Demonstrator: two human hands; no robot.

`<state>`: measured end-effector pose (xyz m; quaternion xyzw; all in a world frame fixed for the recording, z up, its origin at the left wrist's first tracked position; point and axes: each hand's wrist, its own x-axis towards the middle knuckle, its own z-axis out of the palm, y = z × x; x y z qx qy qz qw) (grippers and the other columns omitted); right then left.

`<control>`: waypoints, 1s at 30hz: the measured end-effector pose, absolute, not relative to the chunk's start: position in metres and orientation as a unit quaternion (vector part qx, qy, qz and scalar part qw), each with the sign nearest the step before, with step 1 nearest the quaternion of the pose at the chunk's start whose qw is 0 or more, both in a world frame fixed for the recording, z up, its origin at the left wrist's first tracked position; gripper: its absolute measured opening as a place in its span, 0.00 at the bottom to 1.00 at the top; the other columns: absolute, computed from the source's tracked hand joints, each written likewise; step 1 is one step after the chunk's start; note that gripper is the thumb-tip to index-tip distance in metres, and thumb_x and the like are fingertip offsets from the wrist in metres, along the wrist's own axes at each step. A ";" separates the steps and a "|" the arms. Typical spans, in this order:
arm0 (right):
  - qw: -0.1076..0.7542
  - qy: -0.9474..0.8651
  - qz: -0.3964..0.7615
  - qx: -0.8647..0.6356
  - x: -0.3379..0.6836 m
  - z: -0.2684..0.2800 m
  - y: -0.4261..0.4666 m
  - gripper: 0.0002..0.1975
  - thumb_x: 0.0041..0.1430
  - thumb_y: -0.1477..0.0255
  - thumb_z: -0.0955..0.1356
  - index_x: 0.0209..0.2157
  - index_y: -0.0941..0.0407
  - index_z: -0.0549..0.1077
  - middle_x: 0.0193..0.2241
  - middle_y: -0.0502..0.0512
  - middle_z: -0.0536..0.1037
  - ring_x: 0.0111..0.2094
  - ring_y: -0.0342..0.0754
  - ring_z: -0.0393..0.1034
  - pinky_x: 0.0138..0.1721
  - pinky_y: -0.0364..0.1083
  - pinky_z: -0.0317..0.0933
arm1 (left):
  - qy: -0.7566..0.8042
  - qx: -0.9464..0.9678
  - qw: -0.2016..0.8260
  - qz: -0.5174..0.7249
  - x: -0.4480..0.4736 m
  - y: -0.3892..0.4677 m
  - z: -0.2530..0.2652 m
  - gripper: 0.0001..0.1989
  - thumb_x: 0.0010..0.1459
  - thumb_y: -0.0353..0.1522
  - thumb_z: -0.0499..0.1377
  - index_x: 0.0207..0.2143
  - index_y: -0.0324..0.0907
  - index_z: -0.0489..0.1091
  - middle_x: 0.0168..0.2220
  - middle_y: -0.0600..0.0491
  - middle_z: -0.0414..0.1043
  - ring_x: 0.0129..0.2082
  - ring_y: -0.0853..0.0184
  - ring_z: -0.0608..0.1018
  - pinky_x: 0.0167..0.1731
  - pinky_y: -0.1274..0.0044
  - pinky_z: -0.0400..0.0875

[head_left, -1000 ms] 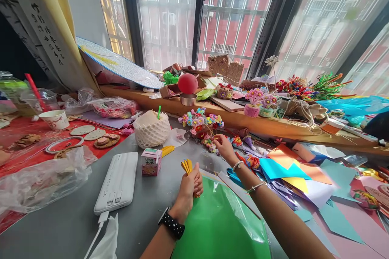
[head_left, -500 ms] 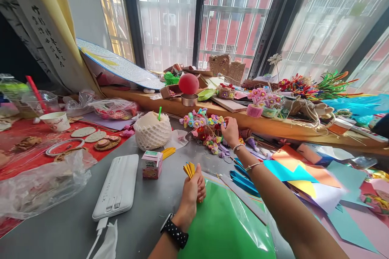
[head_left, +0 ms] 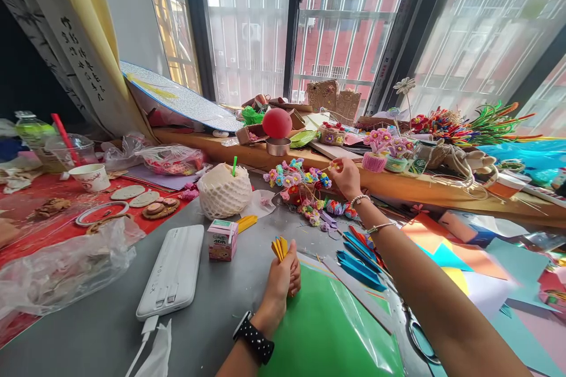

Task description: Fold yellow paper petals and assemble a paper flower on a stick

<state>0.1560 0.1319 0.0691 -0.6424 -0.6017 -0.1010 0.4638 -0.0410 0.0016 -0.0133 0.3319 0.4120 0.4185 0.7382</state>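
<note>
My left hand (head_left: 281, 280) is closed around a bundle of folded yellow paper strips (head_left: 279, 248), their ends fanning out above the fist. It rests over the upper left part of a glossy green sheet (head_left: 322, 330). Farther forward, my right hand (head_left: 348, 179) pinches with thumb and fingertips just right of a bunch of small colourful crocheted flowers (head_left: 294, 179) on thin stems. A thin stem seems to run to the fingertips, but what they hold is too small to make out. Folded blue paper strips (head_left: 360, 268) lie below the right forearm.
A white power bank (head_left: 170, 271), a small pink box (head_left: 222, 240) and a net-wrapped coconut (head_left: 224, 191) stand left. A flat strip (head_left: 360, 294) crosses the green sheet, beside scissors (head_left: 420, 339). Coloured papers (head_left: 508, 265) lie right. A cluttered wooden sill (head_left: 398, 185) runs behind.
My right hand has moved slightly up and right, away from the crocheted flowers. The scissors and more strips now show beside the forearm. My left hand keeps hold of the yellow strips.
</note>
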 end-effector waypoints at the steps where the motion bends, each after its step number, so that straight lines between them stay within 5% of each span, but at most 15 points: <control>1: 0.472 -0.599 -0.104 -0.639 0.161 0.071 0.130 0.09 0.47 0.75 0.61 0.33 0.61 0.66 0.30 0.58 0.69 0.29 0.45 0.63 0.32 0.45 0.59 | 0.413 0.336 0.736 0.418 -0.041 0.001 -0.013 0.27 0.37 0.51 0.56 0.11 0.41 0.46 0.06 0.64 0.42 0.05 0.81 0.47 0.07 0.84 0.40; 16: 0.510 -0.662 -0.201 -0.512 0.144 0.087 0.024 0.10 0.49 0.71 0.64 0.36 0.55 0.65 0.32 0.53 0.69 0.33 0.47 0.61 0.37 0.49 0.58 | 0.427 0.379 0.713 0.407 -0.043 0.001 -0.012 0.28 0.37 0.50 0.56 0.08 0.41 0.44 0.05 0.64 0.40 0.05 0.81 0.47 0.06 0.84 0.40; 23: 0.705 -0.546 0.099 -0.442 0.117 0.074 -0.005 0.15 0.48 0.69 0.66 0.39 0.54 0.62 0.35 0.53 0.70 0.34 0.45 0.66 0.32 0.45 0.62 | 0.409 0.369 0.721 0.421 -0.045 0.003 -0.011 0.27 0.37 0.49 0.57 0.10 0.41 0.45 0.06 0.65 0.41 0.05 0.81 0.47 0.07 0.84 0.40; 30: 0.748 -0.450 0.231 -0.430 0.124 0.057 0.017 0.15 0.45 0.67 0.67 0.36 0.56 0.64 0.33 0.54 0.72 0.31 0.44 0.68 0.30 0.44 0.63 | 0.395 0.358 0.729 0.430 -0.045 0.001 -0.013 0.25 0.38 0.47 0.57 0.11 0.42 0.44 0.06 0.65 0.41 0.06 0.81 0.46 0.07 0.84 0.39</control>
